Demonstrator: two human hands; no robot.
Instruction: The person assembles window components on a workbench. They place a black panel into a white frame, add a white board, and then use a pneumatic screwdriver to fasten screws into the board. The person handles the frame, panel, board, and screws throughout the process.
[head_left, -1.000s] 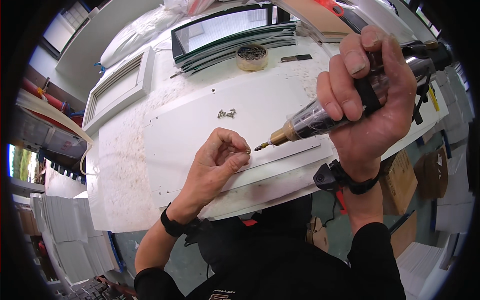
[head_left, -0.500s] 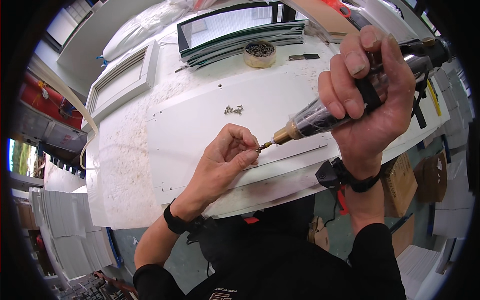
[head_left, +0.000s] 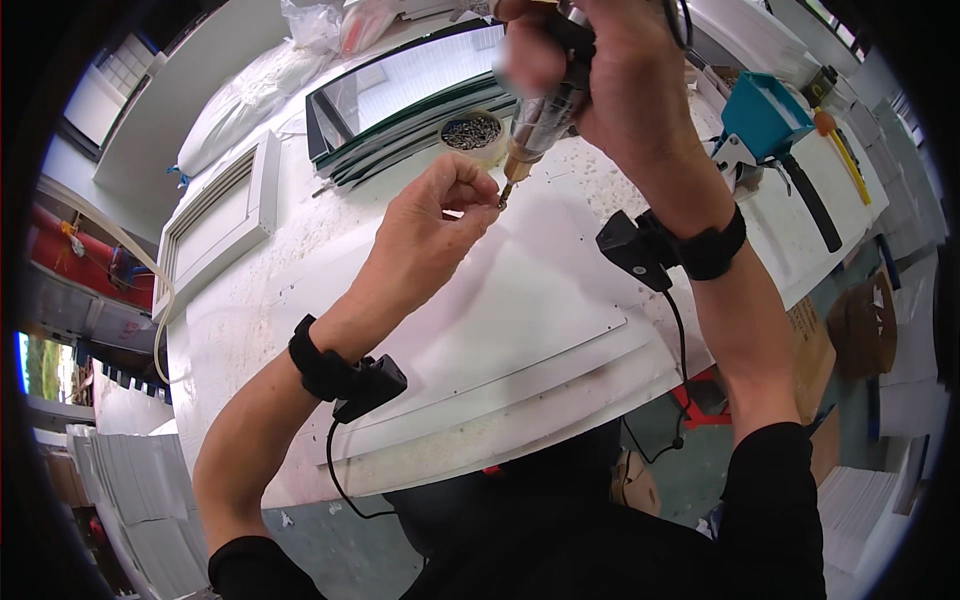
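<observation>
My right hand [head_left: 635, 75] is wrapped round a power screwdriver [head_left: 540, 122], a clear-sleeved tool with a brass-coloured nose pointing down. At the tip of its bit, my left hand [head_left: 425, 225] pinches a small screw [head_left: 502, 203] between thumb and fingers. Both hands are over the far part of a flat white panel [head_left: 530, 320], which has small holes along its edges. Just beyond my left fingers stands a round tub [head_left: 490, 150] full of screws. My left hand and forearm cover part of the panel.
Dark-edged glass panes [head_left: 410, 90] lie stacked at the back. A white frame [head_left: 220, 220] rests at the left, near a pale hose [head_left: 130, 255]. On the right are a teal tool [head_left: 765, 115] with a black handle and a yellow stick [head_left: 850, 160]. Cardboard boxes [head_left: 810, 350] stand below the table's right side.
Both hands have moved away from me across the panel, with the screwdriver swung to a steeper angle. The loose screws seen on the panel before are now out of sight.
</observation>
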